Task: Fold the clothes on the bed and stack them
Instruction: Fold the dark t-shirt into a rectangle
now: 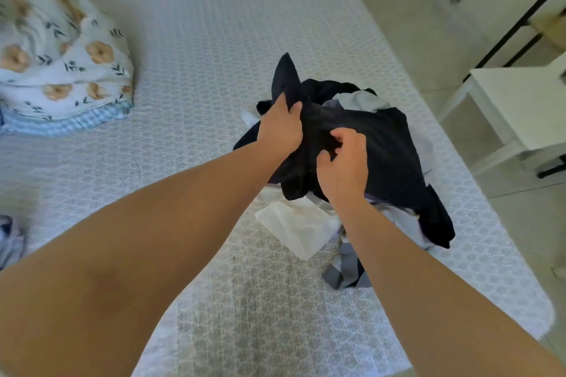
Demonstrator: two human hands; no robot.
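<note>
Both hands grip a dark garment (382, 144) atop the clothes pile (294, 223) on the bed (199, 55): left hand (280, 127) fingers bunch one edge, right hand (344, 167) fingers pinch a fold. Soft, light, floppy; probably best held by seams.

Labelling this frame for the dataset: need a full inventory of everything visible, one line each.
dark garment: 1, navy-black, top of the clothes pile, gripped by both hands
white cloth: 1, white, under the pile's near edge
light grey garment: 1, pale grey, far side of pile
grey straps: grey, near side of pile
bed: 1, white patterned cover
floral bedding bundle: 1, white with tan flowers, bed's far left
white table: 1, right of bed
left hand: grips dark garment
right hand: pinches dark garment
</note>
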